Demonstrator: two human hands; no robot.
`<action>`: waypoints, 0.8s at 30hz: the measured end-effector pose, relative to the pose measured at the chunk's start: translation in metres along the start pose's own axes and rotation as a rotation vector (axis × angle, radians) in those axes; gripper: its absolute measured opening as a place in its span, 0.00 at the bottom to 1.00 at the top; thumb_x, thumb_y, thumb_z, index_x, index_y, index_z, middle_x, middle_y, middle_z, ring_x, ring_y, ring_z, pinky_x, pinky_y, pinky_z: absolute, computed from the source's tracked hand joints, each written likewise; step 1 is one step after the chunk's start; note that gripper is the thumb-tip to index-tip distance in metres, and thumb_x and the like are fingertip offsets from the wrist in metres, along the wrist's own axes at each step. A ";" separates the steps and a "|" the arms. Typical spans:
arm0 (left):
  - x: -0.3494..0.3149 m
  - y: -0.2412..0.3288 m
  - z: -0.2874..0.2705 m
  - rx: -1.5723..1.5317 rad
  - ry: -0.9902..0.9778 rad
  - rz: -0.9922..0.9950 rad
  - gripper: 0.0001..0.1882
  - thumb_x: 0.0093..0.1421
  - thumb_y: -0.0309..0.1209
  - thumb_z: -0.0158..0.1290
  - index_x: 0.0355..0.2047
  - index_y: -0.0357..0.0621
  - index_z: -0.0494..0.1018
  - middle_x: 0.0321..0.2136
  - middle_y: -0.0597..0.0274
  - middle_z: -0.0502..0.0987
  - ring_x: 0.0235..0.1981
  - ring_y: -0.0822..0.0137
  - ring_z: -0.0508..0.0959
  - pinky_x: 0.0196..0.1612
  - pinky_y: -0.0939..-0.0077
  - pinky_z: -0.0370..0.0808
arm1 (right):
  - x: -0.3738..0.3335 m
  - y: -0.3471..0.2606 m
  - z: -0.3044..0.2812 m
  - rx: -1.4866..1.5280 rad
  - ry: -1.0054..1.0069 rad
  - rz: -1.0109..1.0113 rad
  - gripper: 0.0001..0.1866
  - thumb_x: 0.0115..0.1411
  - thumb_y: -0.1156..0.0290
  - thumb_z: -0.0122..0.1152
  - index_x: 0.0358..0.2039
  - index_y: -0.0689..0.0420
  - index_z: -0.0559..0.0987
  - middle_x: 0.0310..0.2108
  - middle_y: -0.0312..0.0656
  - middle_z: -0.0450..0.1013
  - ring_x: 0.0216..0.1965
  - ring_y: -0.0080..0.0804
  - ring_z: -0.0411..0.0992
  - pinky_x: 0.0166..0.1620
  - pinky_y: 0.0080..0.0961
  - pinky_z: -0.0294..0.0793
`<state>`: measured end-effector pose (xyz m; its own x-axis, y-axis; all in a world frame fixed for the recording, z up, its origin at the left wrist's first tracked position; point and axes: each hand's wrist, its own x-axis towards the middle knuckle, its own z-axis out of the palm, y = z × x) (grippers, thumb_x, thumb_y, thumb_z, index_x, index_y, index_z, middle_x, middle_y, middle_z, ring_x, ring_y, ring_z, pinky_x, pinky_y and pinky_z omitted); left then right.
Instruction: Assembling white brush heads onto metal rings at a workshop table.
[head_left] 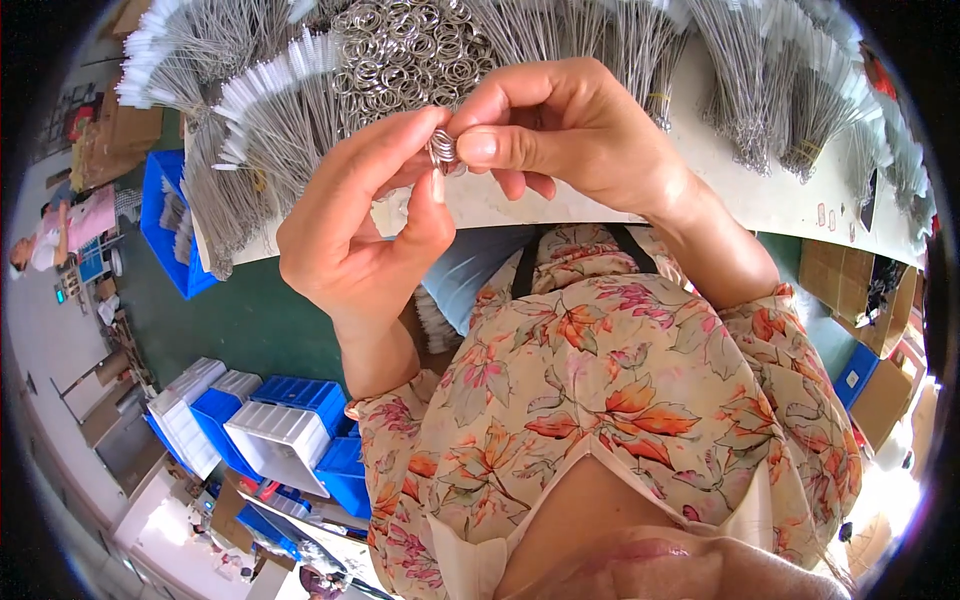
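Note:
A few small silver metal rings (441,147) are bunched together between my two hands, above the near edge of the table. My left hand (360,215) pinches them from the left, with thumb and forefinger at their edge. From the right, my right hand (575,135) grips them between thumb and forefinger, its other fingers curled below. The fingertips partly hide the rings, so I cannot tell how they are joined. Just beyond my hands lies a large heap of similar loose rings (410,60).
Bundles of thin wire brushes with white bristles (275,95) flank the heap on the white table (690,185), with more brushes (760,85) on the right. A blue bin (165,225) stands at the left; stacked blue and white crates (275,435) are lower left. Cardboard boxes (850,290) stand right.

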<state>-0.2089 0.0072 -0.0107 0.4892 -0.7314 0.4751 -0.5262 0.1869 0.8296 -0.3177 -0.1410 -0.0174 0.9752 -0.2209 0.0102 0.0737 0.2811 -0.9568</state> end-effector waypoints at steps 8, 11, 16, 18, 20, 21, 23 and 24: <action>0.009 0.003 -0.013 -0.071 -0.179 0.010 0.19 0.46 0.10 0.50 0.41 0.32 0.72 0.39 0.50 0.73 0.35 0.69 0.76 0.37 0.81 0.75 | 0.002 0.001 -0.006 -0.198 -0.080 -0.123 0.10 0.54 0.66 0.61 0.32 0.59 0.78 0.24 0.33 0.74 0.21 0.15 0.66 0.25 0.13 0.65; 0.007 0.002 -0.008 0.016 -0.114 0.035 0.20 0.47 0.11 0.50 0.42 0.32 0.71 0.40 0.51 0.73 0.36 0.69 0.76 0.39 0.80 0.75 | -0.001 -0.002 0.001 -0.025 0.007 -0.079 0.10 0.55 0.67 0.60 0.33 0.60 0.78 0.25 0.34 0.74 0.24 0.15 0.67 0.27 0.14 0.67; 0.010 0.001 -0.007 0.004 -0.103 0.071 0.19 0.46 0.11 0.51 0.41 0.32 0.72 0.40 0.51 0.73 0.35 0.70 0.76 0.38 0.81 0.75 | 0.002 -0.002 0.000 -0.056 0.030 -0.094 0.10 0.55 0.68 0.60 0.33 0.62 0.77 0.25 0.34 0.74 0.26 0.16 0.68 0.29 0.14 0.68; 0.011 0.001 -0.009 0.036 -0.101 0.069 0.19 0.46 0.11 0.52 0.41 0.32 0.72 0.39 0.52 0.73 0.35 0.70 0.76 0.38 0.81 0.75 | 0.004 -0.004 0.000 -0.069 0.009 -0.120 0.10 0.54 0.68 0.60 0.32 0.61 0.78 0.25 0.34 0.74 0.25 0.15 0.67 0.28 0.14 0.68; 0.013 0.001 -0.012 0.017 -0.120 0.097 0.18 0.45 0.11 0.52 0.40 0.31 0.73 0.38 0.52 0.74 0.33 0.71 0.76 0.36 0.81 0.75 | 0.006 -0.008 -0.001 -0.083 -0.014 -0.149 0.09 0.54 0.68 0.61 0.31 0.61 0.78 0.24 0.33 0.74 0.23 0.15 0.67 0.27 0.14 0.67; 0.012 0.002 -0.013 0.021 -0.117 0.100 0.18 0.45 0.11 0.52 0.40 0.31 0.73 0.38 0.52 0.74 0.33 0.71 0.76 0.36 0.81 0.75 | 0.007 -0.010 -0.004 -0.202 -0.048 -0.162 0.09 0.53 0.68 0.62 0.31 0.60 0.78 0.23 0.33 0.73 0.22 0.15 0.66 0.26 0.13 0.66; 0.014 0.002 -0.015 0.022 -0.171 0.128 0.18 0.45 0.11 0.52 0.39 0.31 0.73 0.37 0.52 0.75 0.32 0.71 0.76 0.35 0.81 0.75 | 0.008 -0.013 -0.008 -0.327 -0.083 -0.187 0.08 0.52 0.69 0.62 0.30 0.60 0.79 0.22 0.32 0.73 0.20 0.14 0.65 0.24 0.13 0.66; 0.014 0.005 -0.014 0.025 -0.170 0.139 0.18 0.45 0.11 0.52 0.39 0.31 0.73 0.37 0.52 0.75 0.32 0.71 0.76 0.35 0.81 0.75 | 0.007 -0.014 -0.010 -0.282 -0.148 -0.067 0.08 0.52 0.70 0.62 0.30 0.60 0.79 0.21 0.32 0.72 0.19 0.15 0.64 0.23 0.13 0.65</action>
<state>-0.1945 0.0075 0.0038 0.2873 -0.8003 0.5263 -0.5986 0.2789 0.7509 -0.3134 -0.1555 -0.0071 0.9914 -0.0860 0.0985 0.0986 -0.0035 -0.9951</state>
